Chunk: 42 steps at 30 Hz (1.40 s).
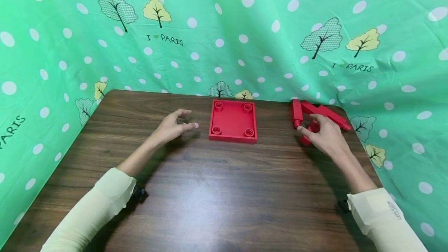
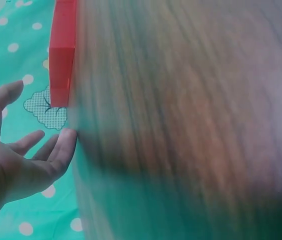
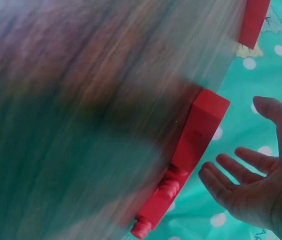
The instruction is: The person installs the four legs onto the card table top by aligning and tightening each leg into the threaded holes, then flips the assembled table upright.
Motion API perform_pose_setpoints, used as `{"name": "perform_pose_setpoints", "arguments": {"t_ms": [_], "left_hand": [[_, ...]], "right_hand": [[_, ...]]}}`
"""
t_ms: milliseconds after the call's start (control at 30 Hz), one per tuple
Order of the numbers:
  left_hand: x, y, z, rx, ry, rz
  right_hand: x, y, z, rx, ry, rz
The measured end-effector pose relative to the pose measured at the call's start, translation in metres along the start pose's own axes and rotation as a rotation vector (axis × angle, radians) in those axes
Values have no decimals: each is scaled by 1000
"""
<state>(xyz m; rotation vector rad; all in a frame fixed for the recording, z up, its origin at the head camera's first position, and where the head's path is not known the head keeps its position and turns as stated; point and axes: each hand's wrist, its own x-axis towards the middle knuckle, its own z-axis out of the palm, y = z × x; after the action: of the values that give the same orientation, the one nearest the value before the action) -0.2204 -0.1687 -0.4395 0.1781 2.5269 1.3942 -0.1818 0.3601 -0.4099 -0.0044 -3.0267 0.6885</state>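
Pegs (image 1: 296,111) lie right of tray (image 1: 232,119), leftmost one's long axis fore-and-aft; right hand (image 1: 326,135) nearer, fingers spread, gripping nothing. Left hand (image 1: 169,129) left of tray, fingers parted, empty.

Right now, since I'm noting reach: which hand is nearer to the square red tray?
Left. The left hand is just left of the square red tray, not touching it; the right hand is farther off to the right, by the red pieces.

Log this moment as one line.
left grip: empty, left of red tray; right grip: empty, near red pegs; red tray: on table, sockets up
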Motion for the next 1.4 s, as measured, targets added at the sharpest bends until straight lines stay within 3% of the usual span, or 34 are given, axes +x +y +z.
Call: {"name": "perform_pose_setpoints", "arguments": {"t_ms": [400, 767, 1200, 1400], "left_hand": [[1, 5, 17, -189, -62, -20], [3, 7, 32, -327, -120, -57], [9, 7, 45, -612, -114, -99], [11, 6, 51, -664, -107, -86]], "right_hand": [[-2, 15, 2, 3, 6, -8], [2, 12, 6, 27, 37, -18], [9, 5, 7, 79, 36, -5], [13, 2, 8, 95, 37, -1]]}}
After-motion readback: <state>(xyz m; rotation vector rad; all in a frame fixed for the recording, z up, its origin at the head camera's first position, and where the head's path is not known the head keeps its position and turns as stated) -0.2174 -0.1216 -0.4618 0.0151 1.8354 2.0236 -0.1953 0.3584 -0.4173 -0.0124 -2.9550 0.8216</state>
